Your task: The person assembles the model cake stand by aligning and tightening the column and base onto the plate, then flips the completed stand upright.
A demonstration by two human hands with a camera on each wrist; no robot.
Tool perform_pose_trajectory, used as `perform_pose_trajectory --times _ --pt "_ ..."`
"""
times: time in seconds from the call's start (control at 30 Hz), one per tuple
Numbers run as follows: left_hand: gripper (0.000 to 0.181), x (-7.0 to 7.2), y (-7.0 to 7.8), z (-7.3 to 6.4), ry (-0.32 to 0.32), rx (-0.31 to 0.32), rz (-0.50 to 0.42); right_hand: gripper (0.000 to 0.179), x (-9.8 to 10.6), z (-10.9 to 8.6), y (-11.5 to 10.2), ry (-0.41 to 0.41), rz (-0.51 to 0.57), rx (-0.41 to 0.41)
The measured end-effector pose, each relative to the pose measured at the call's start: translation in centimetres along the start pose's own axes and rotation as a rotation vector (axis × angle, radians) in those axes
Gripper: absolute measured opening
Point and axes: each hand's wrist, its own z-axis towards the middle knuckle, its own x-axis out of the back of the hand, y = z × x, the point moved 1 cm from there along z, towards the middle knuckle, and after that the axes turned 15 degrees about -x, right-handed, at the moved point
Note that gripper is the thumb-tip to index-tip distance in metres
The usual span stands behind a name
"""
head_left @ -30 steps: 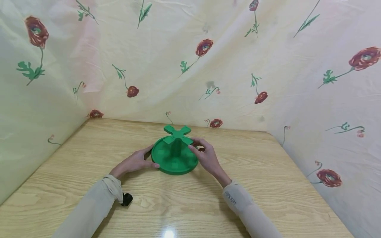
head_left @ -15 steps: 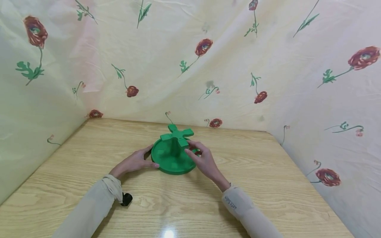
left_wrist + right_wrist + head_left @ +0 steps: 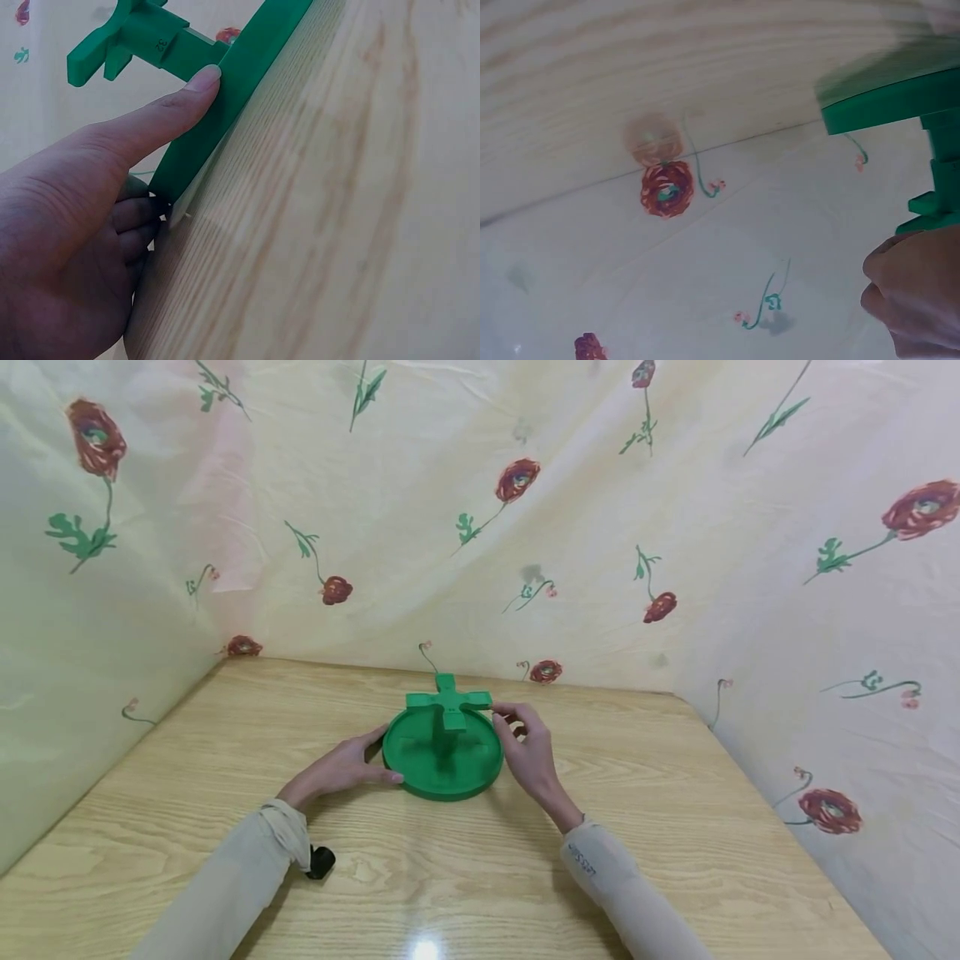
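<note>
Centrally, head view, green dish (image 3: 444, 795): it is lying flat on the wooden table (image 3: 675, 827), a post (image 3: 446, 745) standing in its middle and a green cross (image 3: 450, 700) topping that post.
Left hand (image 3: 345, 767), head view: its thumb and fingers are standing apart and gripping the dish's left rim between them.
Right hand (image 3: 531, 752), head view: its fingers are bending toward the cross's right-pointing arm, tips at its end; whether they are pinching or only touching, one cannot tell.
Black object (image 3: 321, 863), head view: it is lying beside the left sleeve (image 3: 247, 877), which is partly hiding it.
Rim, left wrist view: the thumb (image 3: 204, 78) is pressing against it, the other fingers resting bent at the outer edge.
Cross, right wrist view: the right hand is covering one end, hiding the fingertips' hold.
Progress, all views: the cross is already standing over the dish, seemingly joined; the person is probably setting its angle, and nothing is showing what remains.
</note>
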Motion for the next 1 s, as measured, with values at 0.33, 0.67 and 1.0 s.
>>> perform_pose_trajectory --times 0.33,0.67,1.0 --pt "0.106 0.0 0.0 0.0 -0.001 -0.002 -0.002 0.031 0.1 1.7 1.5 -0.063 0.016 -0.015" --pt "0.107 0.0 -0.1 0.1 0.006 0.020 0.001 0.045 -0.4 2.1 0.9 -0.185 -0.015 -0.030" --pt "0.108 -0.1 -0.1 0.1 0.008 0.023 -0.009 0.036 -0.2 1.9 0.2 -0.148 -0.038 0.018"
